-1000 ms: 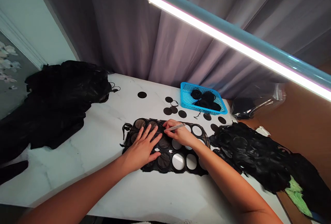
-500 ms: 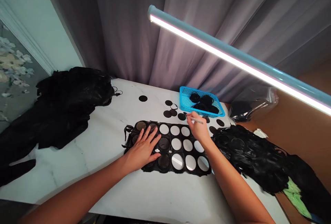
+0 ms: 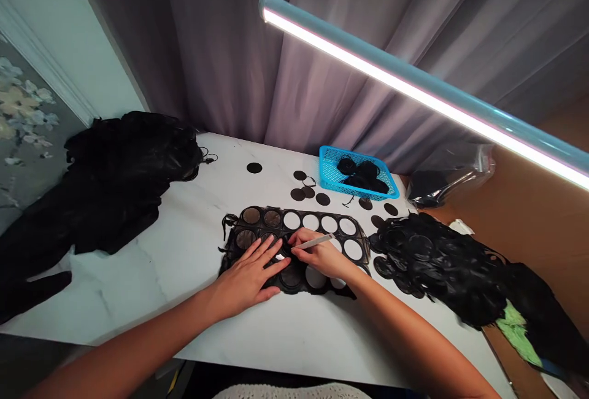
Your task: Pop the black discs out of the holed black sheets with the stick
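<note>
A black sheet (image 3: pixel 261 226) with rows of round rings lies flat on the table in front of me. Dark discs (image 3: pixel 251 215) show in its left rings, and the right ones look white (image 3: pixel 310 223). My left hand (image 3: pixel 246 279) rests on the sheet's left part, fingers spread and holding nothing. In a pen-like pinch, my right hand (image 3: pixel 322 258) grips a slim, pale, pen-shaped tool (image 3: pixel 317 241). The tool's tip is at the middle of the sheet, beside my left fingertips; the fingers hide what it touches.
A blue basket (image 3: pixel 329 185) of black pieces stands at the back, with loose black discs (image 3: pixel 323 199) before it. Black material is heaped at left (image 3: pixel 133 159) and right (image 3: pixel 432 251). A lit tube lamp (image 3: pixel 391 73) hangs overhead. Behind the table is a grey curtain (image 3: pixel 230 49).
My right hand has come from the loose discs behind the sheet down and left to its middle, tool still in it. My left hand has stayed on the sheet, and the view has tilted slightly.
</note>
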`<control>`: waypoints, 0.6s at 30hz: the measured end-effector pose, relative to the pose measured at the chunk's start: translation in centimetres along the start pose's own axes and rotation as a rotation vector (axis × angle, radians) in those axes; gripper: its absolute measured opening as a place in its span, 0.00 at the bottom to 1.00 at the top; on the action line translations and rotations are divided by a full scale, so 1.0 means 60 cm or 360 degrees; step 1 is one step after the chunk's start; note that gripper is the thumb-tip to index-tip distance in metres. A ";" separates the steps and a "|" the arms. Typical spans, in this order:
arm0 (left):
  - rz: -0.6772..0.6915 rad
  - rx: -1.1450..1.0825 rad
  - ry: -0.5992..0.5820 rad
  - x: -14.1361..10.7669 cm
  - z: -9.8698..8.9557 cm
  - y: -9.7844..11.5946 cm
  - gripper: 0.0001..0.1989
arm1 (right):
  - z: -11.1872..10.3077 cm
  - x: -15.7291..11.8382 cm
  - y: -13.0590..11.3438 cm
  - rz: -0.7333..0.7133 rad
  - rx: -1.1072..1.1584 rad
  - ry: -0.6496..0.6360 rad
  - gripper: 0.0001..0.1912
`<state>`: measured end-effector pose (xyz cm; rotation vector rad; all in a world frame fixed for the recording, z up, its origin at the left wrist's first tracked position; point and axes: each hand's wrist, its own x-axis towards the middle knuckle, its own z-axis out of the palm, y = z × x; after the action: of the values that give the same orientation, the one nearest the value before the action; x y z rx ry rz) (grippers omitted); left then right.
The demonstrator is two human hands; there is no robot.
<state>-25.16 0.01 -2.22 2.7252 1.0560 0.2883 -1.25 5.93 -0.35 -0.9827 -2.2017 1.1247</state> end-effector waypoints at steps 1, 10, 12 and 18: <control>0.0002 -0.0003 -0.0003 0.001 0.000 0.000 0.30 | -0.001 0.001 -0.001 0.0002 -0.0010 -0.0013 0.11; 0.0004 -0.0020 0.0066 -0.003 0.011 -0.004 0.30 | 0.014 -0.004 -0.010 -0.0043 -0.0184 -0.0019 0.06; 0.0011 -0.0029 0.0093 -0.004 0.015 -0.005 0.31 | 0.036 -0.011 -0.013 -0.0111 -0.0396 0.0013 0.06; 0.0006 -0.0007 0.0069 -0.002 0.014 -0.005 0.30 | 0.013 -0.015 0.016 -0.0018 -0.0829 0.0415 0.07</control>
<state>-25.21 0.05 -3.13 2.7289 1.0604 0.3518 -0.83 5.22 -1.69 -1.2390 -2.3152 0.3813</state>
